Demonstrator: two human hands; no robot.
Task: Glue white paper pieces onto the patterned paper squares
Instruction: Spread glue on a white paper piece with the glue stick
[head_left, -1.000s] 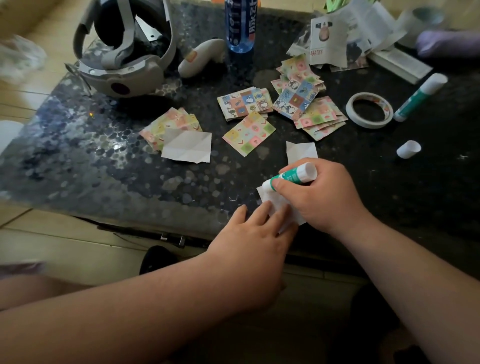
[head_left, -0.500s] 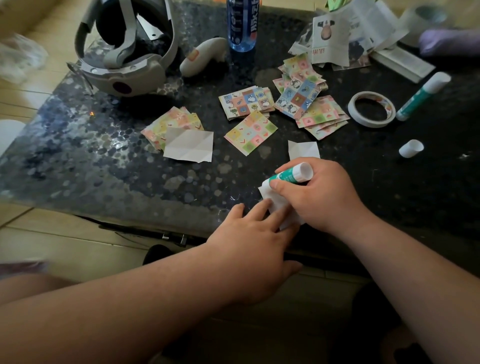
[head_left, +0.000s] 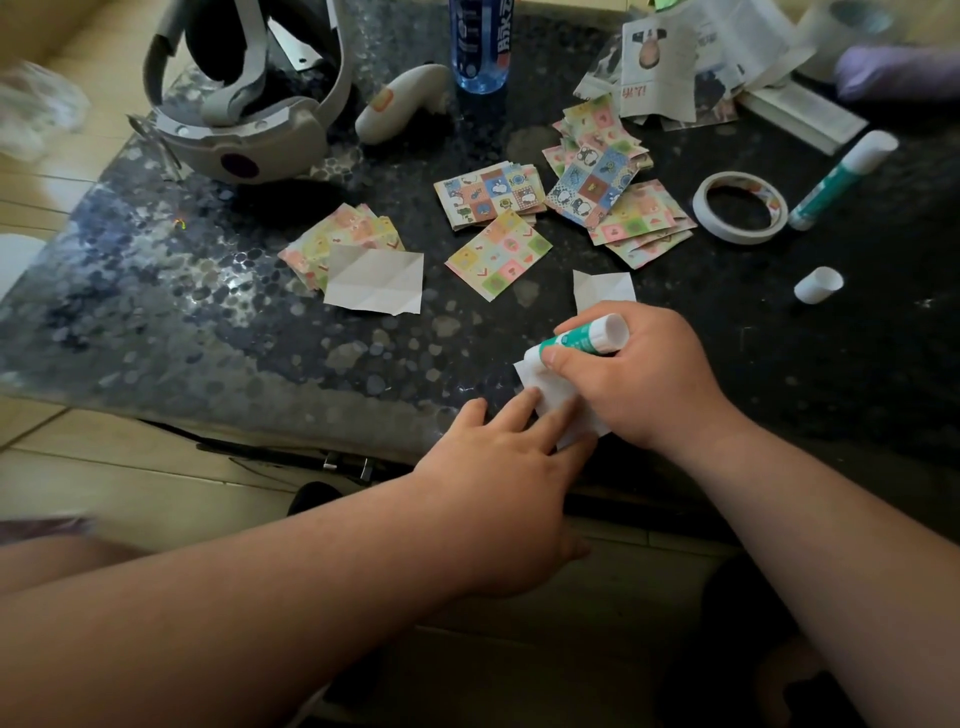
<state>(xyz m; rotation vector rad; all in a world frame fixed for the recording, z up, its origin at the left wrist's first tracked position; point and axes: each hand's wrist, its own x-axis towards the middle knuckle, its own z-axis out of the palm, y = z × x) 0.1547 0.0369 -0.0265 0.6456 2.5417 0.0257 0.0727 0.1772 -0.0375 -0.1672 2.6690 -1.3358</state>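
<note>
**Glue stick on a white piece at the table's near edge**

The right hand grips an uncapped green-and-white glue stick, fingers and thumb curled round its barrel. The stick is tilted, its lower end down on a white paper piece and its white butt end pointing up and to the right. The white paper piece lies on the dark speckled table close to its near edge, partly covered by both hands. The left hand holds nothing; its fingers are stretched out flat and their tips press on the near side of the piece.

Just beyond the right hand lies a second white piece. Farther back, a single pastel patterned square lies alone, just in front of a small stack of animal-print squares. To the right of that is a loose pile of patterned squares. To the left, a creased white sheet lies on top of another pastel pile.

At the right side are a roll of tape, a capped glue stick just beside it and a loose white cap nearer the front. At the back stand a VR headset, a white controller, a blue bottle and some printed leaflets
</note>
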